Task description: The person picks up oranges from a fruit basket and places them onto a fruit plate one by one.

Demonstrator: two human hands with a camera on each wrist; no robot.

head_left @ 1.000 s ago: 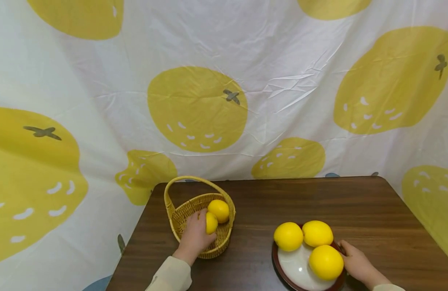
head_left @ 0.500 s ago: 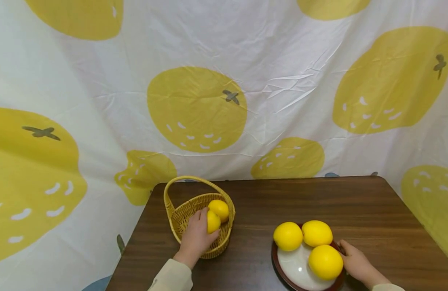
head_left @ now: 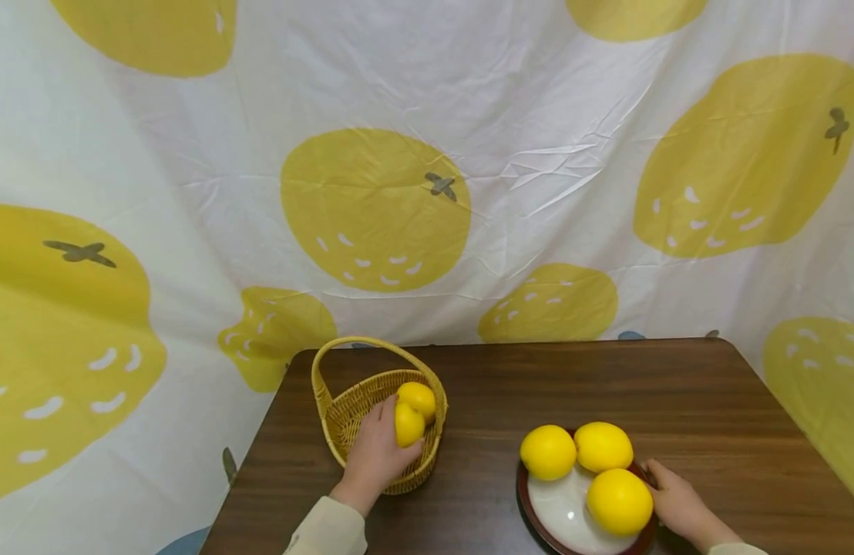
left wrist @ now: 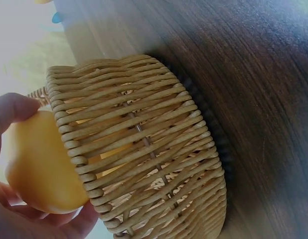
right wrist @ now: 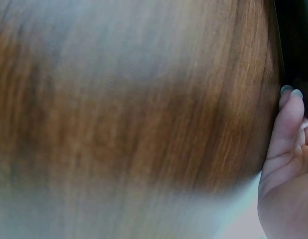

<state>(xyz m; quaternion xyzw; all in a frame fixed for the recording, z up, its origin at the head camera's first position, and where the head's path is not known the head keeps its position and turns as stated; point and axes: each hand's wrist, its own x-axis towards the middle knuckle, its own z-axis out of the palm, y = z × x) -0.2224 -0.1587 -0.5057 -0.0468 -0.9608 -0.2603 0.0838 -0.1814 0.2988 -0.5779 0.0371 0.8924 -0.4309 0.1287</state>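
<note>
My left hand (head_left: 378,447) reaches into a wicker basket (head_left: 342,432) and grips a yellow lemon (head_left: 408,426). Behind that one, a second lemon (head_left: 418,398) sits against the basket's right side. In the left wrist view, fingers and thumb curl round the held lemon (left wrist: 42,159), which sticks up past the basket's rim (left wrist: 77,144). On the right, my right hand (head_left: 680,501) holds the edge of a white plate (head_left: 562,512) with a dark red rim. The plate carries three lemons (head_left: 620,502). Only part of the right hand (right wrist: 288,154) shows in the right wrist view.
The basket and plate stand on a dark brown wooden table (head_left: 482,401), with a stretch of wood between them. The basket's tall handle (head_left: 371,341) arches over its opening. A white cloth (head_left: 538,92) printed with big yellow fruit hangs behind the table.
The lemon in my left hand has shifted slightly to the right, toward the other lemon in the basket. My right hand and the plate have stayed nearly still.
</note>
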